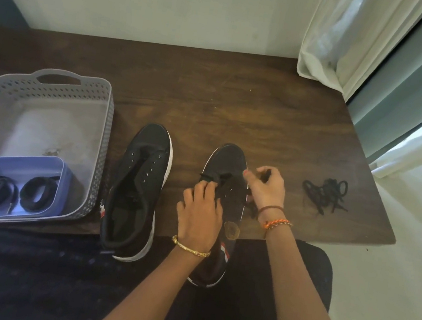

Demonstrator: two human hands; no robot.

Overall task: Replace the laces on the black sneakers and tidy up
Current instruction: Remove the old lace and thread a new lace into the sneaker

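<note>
Nearest, the left hand (200, 213) pinches a black lace (211, 178) at the lowest eyelets of the right sneaker (226, 190), while the right hand (266, 189) grips the lace's other end beside the toe. Lacing looks barely begun. The left sneaker (136, 186) beside it is bare of laces. Two coiled laces (15, 192) wait in a blue tub (10, 164) inside the grey basket (50, 84); a loose tangle of laces (325, 193) lies to the right. Tidying remains. The dark wooden desk (242, 95) meets a pale wall and a white curtain (348, 37).
</note>
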